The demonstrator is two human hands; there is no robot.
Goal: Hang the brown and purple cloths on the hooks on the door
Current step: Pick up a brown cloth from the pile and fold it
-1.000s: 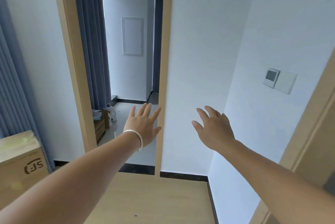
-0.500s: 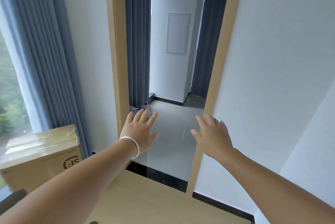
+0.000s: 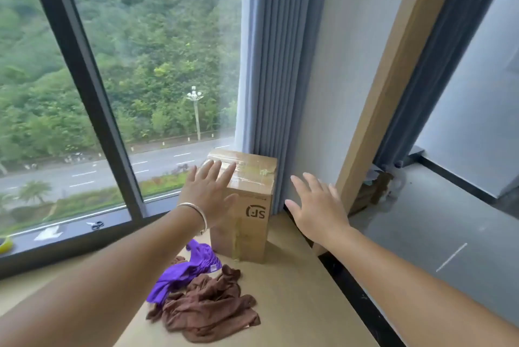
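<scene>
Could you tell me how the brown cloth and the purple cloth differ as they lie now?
The brown cloth is the bigger heap and lies nearer the person; the purple cloth looks smaller and lies closer to the cardboard box. The brown looks matte, the purple slightly shiny. Both lie crumpled, touching each other, on the wooden surface, unheld.

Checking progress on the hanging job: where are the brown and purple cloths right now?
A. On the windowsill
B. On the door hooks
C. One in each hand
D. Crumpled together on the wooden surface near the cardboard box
D: the purple cloth and brown cloth lie heaped on the wooden surface by the cardboard box; both hands are open and hold nothing.
</scene>
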